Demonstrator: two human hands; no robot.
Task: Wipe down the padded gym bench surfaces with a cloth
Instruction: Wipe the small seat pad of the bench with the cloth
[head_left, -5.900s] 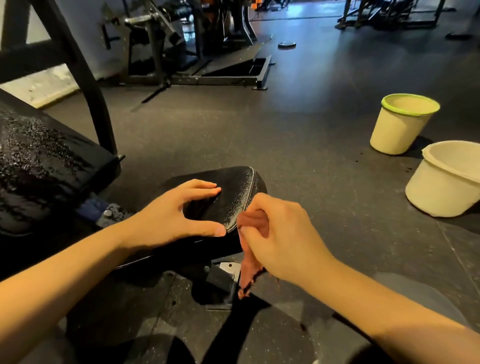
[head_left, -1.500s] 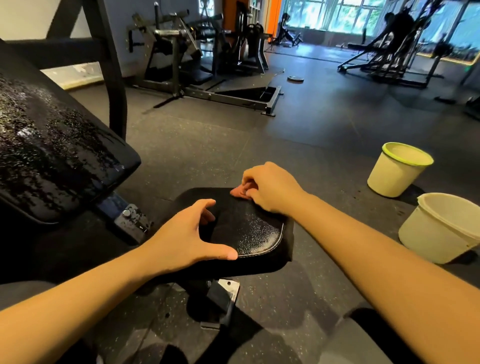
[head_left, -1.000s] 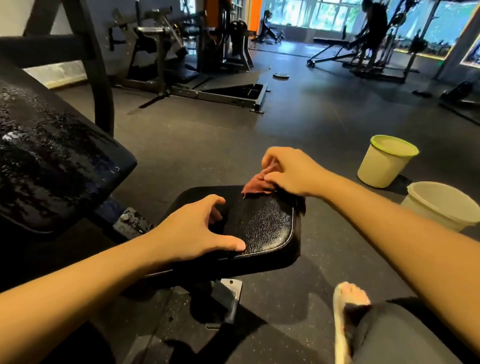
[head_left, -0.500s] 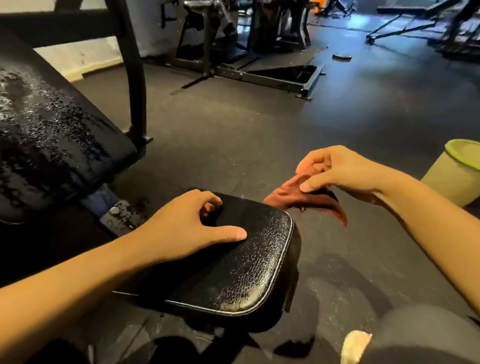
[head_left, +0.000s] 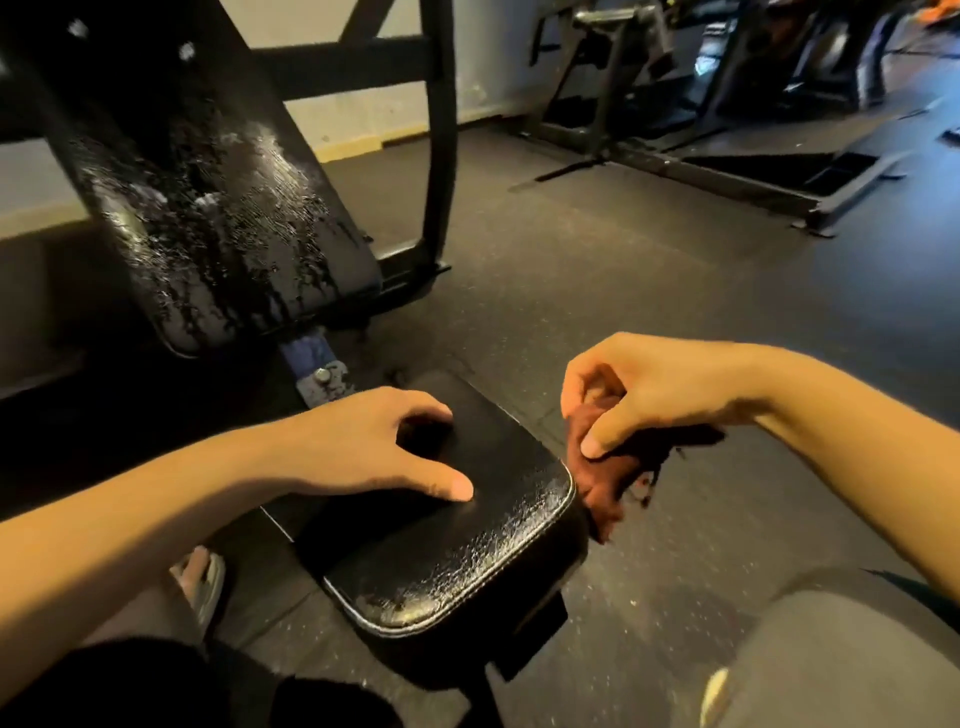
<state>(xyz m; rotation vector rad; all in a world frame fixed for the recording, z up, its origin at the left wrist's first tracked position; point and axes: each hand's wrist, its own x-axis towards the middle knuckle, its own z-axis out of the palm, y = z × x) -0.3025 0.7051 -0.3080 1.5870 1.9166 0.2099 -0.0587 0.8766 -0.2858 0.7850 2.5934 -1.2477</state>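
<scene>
Hanging from the right hand (head_left: 660, 389), the cloth (head_left: 602, 483) is now found just beside the right edge of the seat pad (head_left: 441, 561). Whether it touches the side wall cannot be told. Half a second ago it was held up in the air past the far corner, and a second ago it was pressed on the far edge of the top. So the top seems to be left, and the side face is judged to be the step in hand. A wet shine is seen along the near and right border of the seat pad, so some wiping probably remains there. The back pad (head_left: 218, 218) is covered with drops and streaks and looks not yet wiped, so the task is judged less than half done.

The fingers (head_left: 597, 439) of the right hand are curled closely. The cloth is gripped in a bunch between thumb and bent fingers, and a loose end hangs below. The left hand (head_left: 363, 447) is laid on top of the seat pad as before. Its thumb is stretched out, the other fingers are bent with tips on the pad, and nothing is held.
</scene>
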